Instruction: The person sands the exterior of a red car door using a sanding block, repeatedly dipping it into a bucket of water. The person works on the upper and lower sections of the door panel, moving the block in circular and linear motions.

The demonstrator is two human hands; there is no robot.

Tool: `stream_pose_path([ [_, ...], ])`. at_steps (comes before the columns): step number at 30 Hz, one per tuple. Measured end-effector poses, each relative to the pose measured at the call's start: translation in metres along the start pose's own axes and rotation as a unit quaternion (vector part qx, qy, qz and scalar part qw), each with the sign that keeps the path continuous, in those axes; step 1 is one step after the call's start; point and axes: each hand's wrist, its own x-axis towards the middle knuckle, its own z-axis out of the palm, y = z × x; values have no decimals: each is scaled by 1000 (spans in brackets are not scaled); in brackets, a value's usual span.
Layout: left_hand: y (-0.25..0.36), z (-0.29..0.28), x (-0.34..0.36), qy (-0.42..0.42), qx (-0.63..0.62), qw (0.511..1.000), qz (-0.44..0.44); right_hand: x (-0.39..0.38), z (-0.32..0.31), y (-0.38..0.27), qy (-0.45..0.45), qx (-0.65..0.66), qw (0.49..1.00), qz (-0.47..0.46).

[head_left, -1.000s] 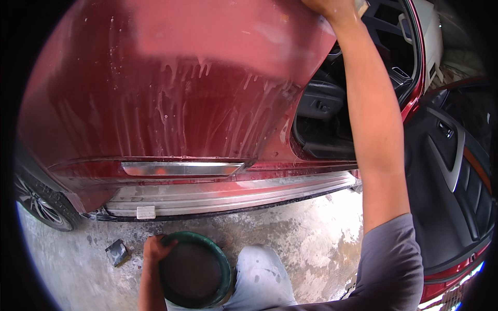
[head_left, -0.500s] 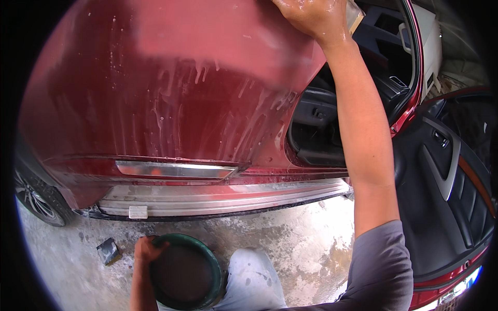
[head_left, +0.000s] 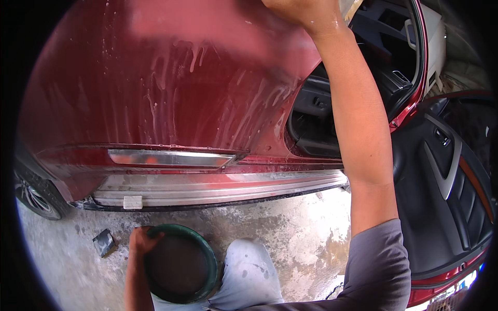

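At the lower left, my left hand [head_left: 141, 240] grips the rim of a round green bucket [head_left: 212, 264], which holds dark, murky liquid. My right arm stretches up across the view, and my wet right hand [head_left: 309, 14] is at the top edge against the red car door [head_left: 192, 103]. Its fingers are cut off by the frame, so whatever it may hold does not show. A dull, pale red patch [head_left: 207, 23] covers the upper door, with milky drips running down below it.
A small whitish block [head_left: 133, 202] rests on the silver sill step [head_left: 259, 185]. On the wet concrete floor [head_left: 306, 233] lies a small dark grey piece [head_left: 105, 243]. An open door with black trim [head_left: 430, 207] stands to the right; a wheel [head_left: 36, 199] is at far left.
The view has shifted slightly, so the car and bucket appear a little higher and further left. My right hand sits further up and left, more of it out of frame. My left hand stays on the bucket.
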Motion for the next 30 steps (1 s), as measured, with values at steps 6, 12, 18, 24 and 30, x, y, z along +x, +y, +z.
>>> stream_pose_path([
  [6, -11, -8, -1, 3, -4, 1000, -15, -136, -24, -16, -53, -10, 999, 2],
  [12, -15, -8, -4, 8, 18, 1000, -23, -41, 5, -10, -27, -2, 1000, 9],
  [18, -18, -10, -7, 21, -14, 999, -37, -23, 5, -17, -40, 15, 999, -7],
  [24, 3, -10, 1, -12, 24, 1000, -6, -152, -43, 5, -85, 8, 996, -37],
  [30, -12, -3, -3, 8, 15, 1000, -23, 11, 54, -88, 8, 139, 983, -117],
])
